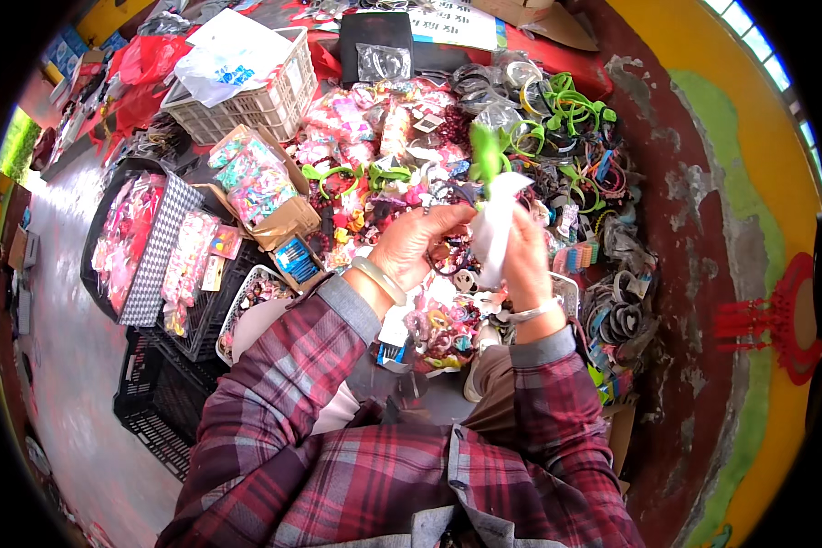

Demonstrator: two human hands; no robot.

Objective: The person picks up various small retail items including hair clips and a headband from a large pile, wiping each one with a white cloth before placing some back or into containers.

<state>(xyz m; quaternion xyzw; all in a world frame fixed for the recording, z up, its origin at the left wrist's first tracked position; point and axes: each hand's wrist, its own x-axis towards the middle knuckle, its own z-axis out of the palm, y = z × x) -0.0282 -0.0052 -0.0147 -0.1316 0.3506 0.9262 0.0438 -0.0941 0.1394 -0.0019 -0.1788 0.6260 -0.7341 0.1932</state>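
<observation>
My right hand (525, 260) is closed on a blurred white sheet-like piece (495, 224), perhaps thin plastic or paper. A bright green piece (486, 152), smeared by motion, sticks up from its top; I cannot tell whether the two are joined. Just left of it my left hand (413, 245) is held with fingers curled and thumb and forefinger pressed together. Whatever is in that pinch is hidden. A dark hair tie (443, 260) shows right beside the left fingers. Below both hands spreads a heap of hair accessories (438, 329).
Green headbands (580, 110) lie at the far right of the heap. A grey plastic crate (283, 91), a cardboard box (297, 215) of packets and a checked bin (160, 247) stand to the left. A black crate (151, 402) sits lower. At right rises a peeling wall (694, 274).
</observation>
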